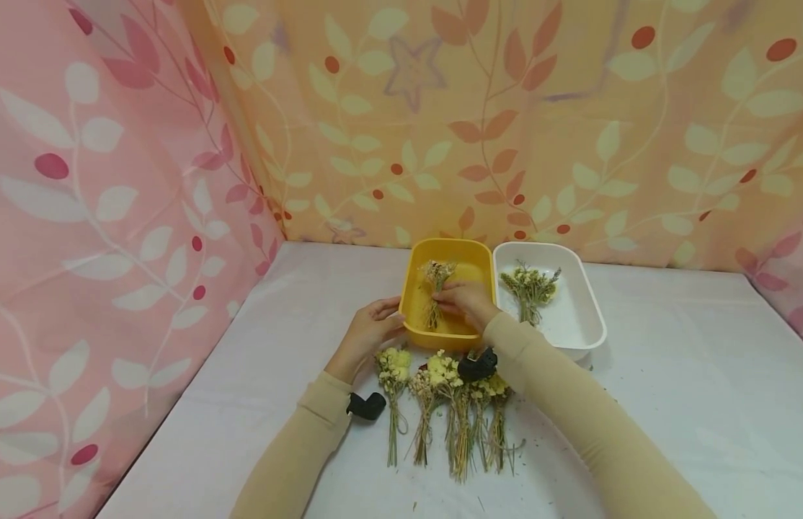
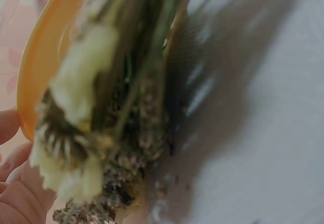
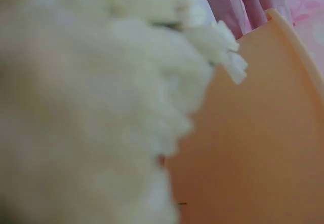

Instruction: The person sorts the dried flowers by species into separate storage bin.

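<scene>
My right hand [image 1: 468, 301] pinches the stems of a small bunch of dried flowers [image 1: 438, 272] inside the yellow tray [image 1: 468, 256]. The bunch has pale heads at the top and its stem ends point toward me. At the tray's near left corner, my left hand [image 1: 365, 333] rests its fingers against the outside of the rim. Its fingers [image 2: 7, 127] also show beside the tray edge in the left wrist view. Blurred yellow blooms [image 2: 83, 77] fill much of that view, and pale blooms [image 3: 101, 107] cover the left of the right wrist view.
Several dried flower bunches [image 1: 443, 371] lie in a row in front of the yellow tray, below my wrists. To the right, a white tray [image 1: 586, 317] holds another bunch [image 1: 530, 285]. Patterned cloth walls stand behind and to the left of the white-covered table [image 1: 259, 324].
</scene>
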### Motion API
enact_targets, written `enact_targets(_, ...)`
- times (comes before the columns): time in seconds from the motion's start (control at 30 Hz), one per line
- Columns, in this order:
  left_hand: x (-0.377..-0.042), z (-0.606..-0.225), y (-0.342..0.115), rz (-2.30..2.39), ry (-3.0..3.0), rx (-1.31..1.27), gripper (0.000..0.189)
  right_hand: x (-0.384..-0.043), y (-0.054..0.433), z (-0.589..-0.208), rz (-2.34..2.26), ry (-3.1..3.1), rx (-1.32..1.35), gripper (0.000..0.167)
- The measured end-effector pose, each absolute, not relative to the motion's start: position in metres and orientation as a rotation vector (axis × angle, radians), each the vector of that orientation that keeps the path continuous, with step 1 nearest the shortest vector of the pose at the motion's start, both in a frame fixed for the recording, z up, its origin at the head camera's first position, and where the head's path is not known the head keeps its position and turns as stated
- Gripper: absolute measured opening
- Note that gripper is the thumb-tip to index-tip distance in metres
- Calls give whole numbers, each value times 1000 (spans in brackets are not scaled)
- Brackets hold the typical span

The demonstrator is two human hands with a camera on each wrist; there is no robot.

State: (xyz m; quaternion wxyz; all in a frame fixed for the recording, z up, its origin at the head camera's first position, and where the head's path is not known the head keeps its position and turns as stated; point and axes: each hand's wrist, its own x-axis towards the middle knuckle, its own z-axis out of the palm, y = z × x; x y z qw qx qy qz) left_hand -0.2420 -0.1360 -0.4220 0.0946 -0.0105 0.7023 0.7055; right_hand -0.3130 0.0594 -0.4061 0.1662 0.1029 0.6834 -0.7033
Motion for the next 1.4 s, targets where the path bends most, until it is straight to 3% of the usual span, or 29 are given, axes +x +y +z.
enact_targets(0.37, -241, -421, -137, 2091, 2078, 0, 49, -314, 57, -410, -1974, 1920, 290, 51)
enact_targets(0.83, -242, -421, -135, 2095, 2089, -19, 49, -310, 61, -408, -1995, 1957, 306, 42)
enact_targets(1.17, -241, -422, -136, 2085, 2094, -33, 49, -300, 71, -386, -1921, 2023, 37, 45)
enact_targets(1.4, -242, -420, -136, 2088, 2097, -49, 48, -284, 81, -370, -1912, 2024, 1, 44)
